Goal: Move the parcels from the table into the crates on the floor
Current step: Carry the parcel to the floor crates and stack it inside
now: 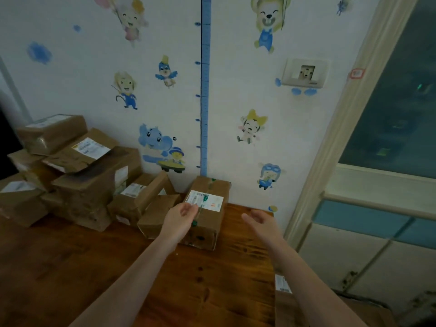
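Low at the right, past the edge of the bench point(94, 267) and below its level: a low parcel point(284, 308), brown card with a white sticker, only partly in frame; support beneath hidden from view. On the bench, at the back right and close against the wall point(236, 161): a brown cardboard box point(210, 223), oblong, lying flat with one short end toward the camera. On its top a white label point(205, 202) with barcodes, a green mark and a small orange one. Lengthwise over the top and down the near end, a strip of tape point(194, 223) with green print; card a little scuffed at the near end. Left hand point(182, 214) at the box's upper left edge, palm turned right, fingers loosely curved and apart, tips by the label's corner; touching or just short of it, not possible to tell; gripping nothing. Right hand point(262, 223) to the right of the box and clear of it, palm turned left, fingers nearly straight and spread, holding nothing. Box between the two hands. Just left of the box, a small parcel point(158, 218) of plain brown card. Farther left, a pile of parcels point(77, 166), brown boxes stacked unevenly, several with white labels. On the wall, cartoon stickers and a blue ruler strip point(205, 90); farther right, a socket point(305, 73).
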Demonstrator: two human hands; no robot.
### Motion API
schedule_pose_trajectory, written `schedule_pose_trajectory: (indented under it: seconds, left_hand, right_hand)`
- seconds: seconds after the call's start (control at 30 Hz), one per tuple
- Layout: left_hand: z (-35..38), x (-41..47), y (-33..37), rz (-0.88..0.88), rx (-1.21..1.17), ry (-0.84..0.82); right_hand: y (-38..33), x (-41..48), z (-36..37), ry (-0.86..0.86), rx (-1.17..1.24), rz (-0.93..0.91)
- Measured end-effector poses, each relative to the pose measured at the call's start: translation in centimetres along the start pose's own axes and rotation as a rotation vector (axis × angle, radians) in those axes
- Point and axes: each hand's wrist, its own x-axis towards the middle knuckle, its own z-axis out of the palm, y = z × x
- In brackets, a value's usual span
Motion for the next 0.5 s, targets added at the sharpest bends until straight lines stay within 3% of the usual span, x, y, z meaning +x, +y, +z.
schedule_pose_trajectory:
  seconds: [0.5]
  left_hand:
    - [-1.7, 8.6, -3.3, -0.035, 0.069, -0.041]
  right_hand:
    - [-0.1, 6.3, 5.9, 0.000, -0.087, 0.063]
